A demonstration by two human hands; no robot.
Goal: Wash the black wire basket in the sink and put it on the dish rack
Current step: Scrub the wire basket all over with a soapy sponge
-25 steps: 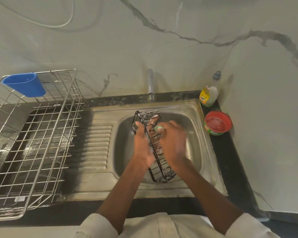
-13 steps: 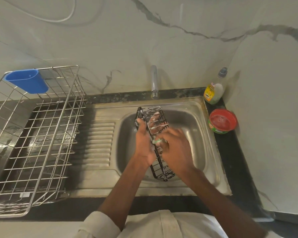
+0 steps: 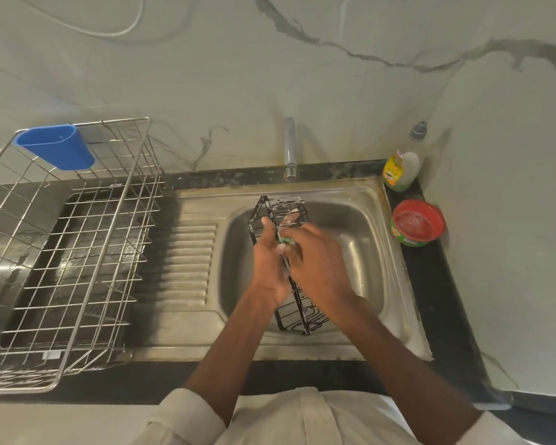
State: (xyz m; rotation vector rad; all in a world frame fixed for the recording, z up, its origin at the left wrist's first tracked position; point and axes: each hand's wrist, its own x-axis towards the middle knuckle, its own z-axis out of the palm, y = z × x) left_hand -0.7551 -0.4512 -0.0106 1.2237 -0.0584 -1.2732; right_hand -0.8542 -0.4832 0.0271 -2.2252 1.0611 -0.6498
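The black wire basket (image 3: 302, 319) stands tilted on its long side inside the steel sink (image 3: 360, 239), foam on its far end. My left hand (image 3: 268, 264) grips the basket's upper left edge, thumb pointing away from me. My right hand (image 3: 318, 261) holds a green scrub pad (image 3: 286, 240) and presses it against the wires near the basket's middle. The steel wire dish rack (image 3: 77, 252) stands on the left over the drainboard, with nothing visible inside it.
A blue plastic cup holder (image 3: 57, 149) hangs on the rack's far corner. The tap (image 3: 289, 149) rises behind the sink. A dish soap bottle (image 3: 403, 167) and a red tub of dish paste (image 3: 418, 223) sit on the black counter at right, near the wall.
My right hand slid the scrub pad toward me along the basket and then back toward the far end. My left hand kept its grip. The view shifted slightly.
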